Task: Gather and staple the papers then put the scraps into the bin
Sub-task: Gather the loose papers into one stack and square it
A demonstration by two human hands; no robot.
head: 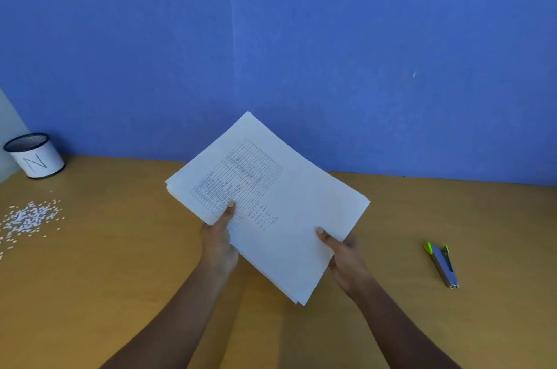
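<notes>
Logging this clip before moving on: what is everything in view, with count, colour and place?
papers: one stack, white, held above the table, centre
stapler: one, grey and green, on the table, right
bin: one, black mesh with white band, far left by the wall
scraps: many, white, scattered on the table, left
table: one, tan, across the foreground
wall: one, blue, behind the table
left hand: one, grips the papers' left edge
right hand: one, grips the papers' near right edge
</notes>
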